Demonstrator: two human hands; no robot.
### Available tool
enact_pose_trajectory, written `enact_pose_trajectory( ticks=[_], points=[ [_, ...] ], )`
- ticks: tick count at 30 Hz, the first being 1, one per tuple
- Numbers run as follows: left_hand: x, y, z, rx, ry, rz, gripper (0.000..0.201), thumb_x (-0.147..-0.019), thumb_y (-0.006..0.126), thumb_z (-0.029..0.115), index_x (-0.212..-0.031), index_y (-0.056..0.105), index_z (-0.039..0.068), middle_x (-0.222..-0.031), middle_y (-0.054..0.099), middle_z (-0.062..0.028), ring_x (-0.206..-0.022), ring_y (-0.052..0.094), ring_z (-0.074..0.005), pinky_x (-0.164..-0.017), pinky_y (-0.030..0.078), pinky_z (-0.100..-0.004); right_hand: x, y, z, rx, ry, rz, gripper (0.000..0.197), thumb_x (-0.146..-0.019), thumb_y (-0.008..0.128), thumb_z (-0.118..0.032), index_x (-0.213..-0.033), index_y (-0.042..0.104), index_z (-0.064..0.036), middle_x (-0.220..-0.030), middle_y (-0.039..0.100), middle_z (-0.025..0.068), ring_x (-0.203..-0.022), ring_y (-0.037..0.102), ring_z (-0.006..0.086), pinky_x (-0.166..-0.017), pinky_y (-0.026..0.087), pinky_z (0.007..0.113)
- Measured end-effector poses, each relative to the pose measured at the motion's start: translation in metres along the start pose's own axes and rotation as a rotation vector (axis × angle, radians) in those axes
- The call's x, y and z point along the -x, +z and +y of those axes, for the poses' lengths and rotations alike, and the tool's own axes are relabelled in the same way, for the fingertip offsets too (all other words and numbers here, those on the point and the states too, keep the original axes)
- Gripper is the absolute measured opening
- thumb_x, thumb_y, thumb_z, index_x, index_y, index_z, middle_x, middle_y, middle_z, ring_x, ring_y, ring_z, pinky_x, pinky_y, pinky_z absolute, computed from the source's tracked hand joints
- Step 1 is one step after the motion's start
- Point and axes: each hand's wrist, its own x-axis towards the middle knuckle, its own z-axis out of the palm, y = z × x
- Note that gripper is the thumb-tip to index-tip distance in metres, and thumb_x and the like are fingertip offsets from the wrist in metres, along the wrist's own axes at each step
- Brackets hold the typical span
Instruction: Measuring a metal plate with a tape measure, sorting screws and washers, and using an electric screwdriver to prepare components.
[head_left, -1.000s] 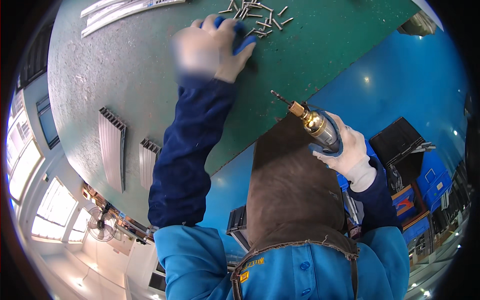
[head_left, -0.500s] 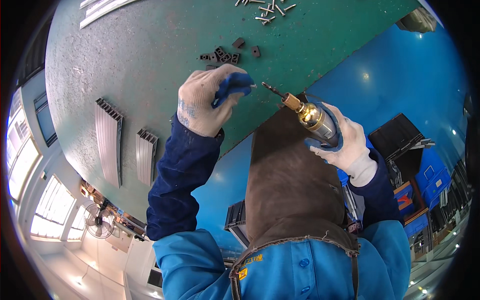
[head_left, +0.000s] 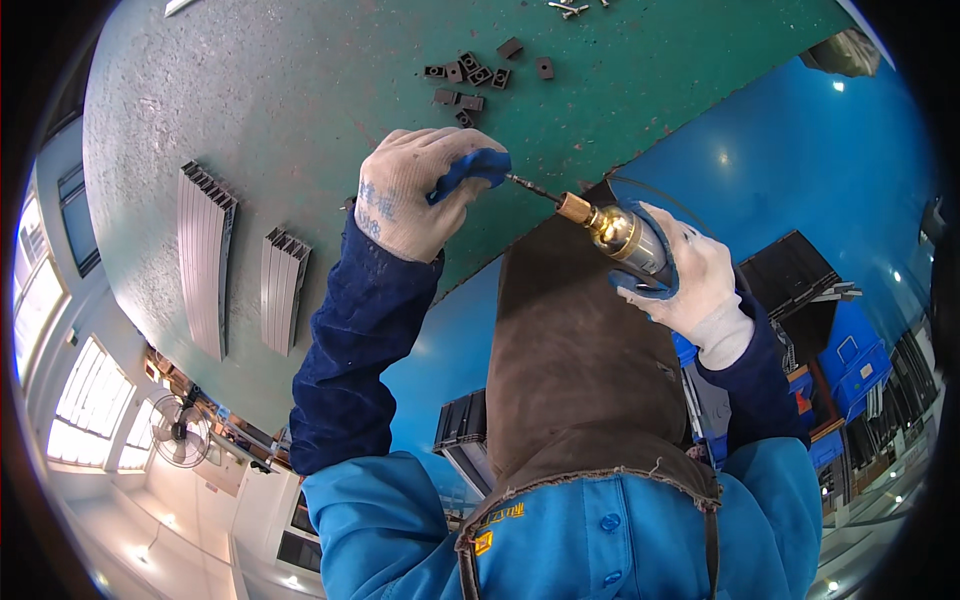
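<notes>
The left hand point(head_left: 425, 190) is closed in a pinch, thumb against bent fingers, on a small piece point(head_left: 511, 177) that is mostly hidden; it is probably a screw. The right hand point(head_left: 690, 275) is wrapped round the body of a power driver point(head_left: 625, 238), whose bit point(head_left: 535, 187) points across to the left hand and reaches its fingertips. The step in hand seems to be fitting the piece to the bit's tip, above the near edge of the desk point(head_left: 340, 120). The next move calls for the bit and the piece to be in one line, with light fingers clear of the turning part; whether the tip is fully seated cannot be told.

Below and between the hands hangs a brown apron point(head_left: 585, 350). Just beyond the left hand, a loose group of small black blocks point(head_left: 480, 75) lies on the desk, none of them held. To the left of that hand, well apart from it, lie two bundles of silver profiles point(head_left: 203, 270), one longer than the other. Farther out, past the blocks, are a few loose screws point(head_left: 568, 9) at the top of the view. Beyond the right hand, blue bins point(head_left: 855, 355) stand on the blue floor point(head_left: 740, 150).
</notes>
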Motion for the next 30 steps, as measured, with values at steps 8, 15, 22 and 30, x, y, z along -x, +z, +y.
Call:
enact_pose_trajectory(
  ticks=[8,15,22,30],
  points=[
    [0.022,0.002,0.001,0.038,-0.223,-0.112,0.033,-0.064,0.069,-0.005,-0.095,0.072,0.004,-0.084,0.071,-0.0049,-0.070,0.062,-0.0177,-0.070,0.050,-0.0269,0.001,0.005,0.002,-0.176,0.082,-0.242,0.077,-0.061,0.083,-0.020,-0.130,0.053,-0.0074,-0.100,0.070,0.0110,-0.077,0.067,0.0273,-0.075,0.051,0.033],
    [0.026,0.034,-0.005,0.536,-0.561,0.476,0.028,-0.069,0.073,0.002,-0.097,0.070,0.004,-0.086,0.071,-0.0046,-0.070,0.063,-0.0182,-0.071,0.050,-0.0270,0.006,0.025,0.000,-0.490,0.157,-0.203,0.073,-0.067,0.081,-0.024,-0.132,0.050,-0.0143,-0.105,0.069,0.0111,-0.086,0.069,0.0314,-0.076,0.053,0.036],
    [0.010,0.036,-0.022,-0.469,-0.201,0.403,0.039,-0.067,0.080,0.013,-0.103,0.067,0.008,-0.088,0.070,-0.0047,-0.071,0.064,-0.0196,-0.072,0.051,-0.0283,-0.004,0.019,0.000,-0.389,0.191,-0.093,0.075,-0.064,0.084,-0.023,-0.130,0.053,-0.0075,-0.109,0.068,0.0101,-0.088,0.066,0.0259,-0.079,0.050,0.033],
    [0.029,0.029,-0.006,-0.302,-0.182,0.303,0.042,-0.062,0.086,0.016,-0.100,0.068,0.007,-0.089,0.071,-0.0042,-0.074,0.066,-0.0197,-0.074,0.053,-0.0303,-0.005,0.012,-0.002,-0.194,0.145,-0.168,0.074,-0.066,0.082,-0.026,-0.131,0.052,-0.0080,-0.110,0.068,0.0109,-0.091,0.068,0.0277,-0.079,0.051,0.033]
  ],
)
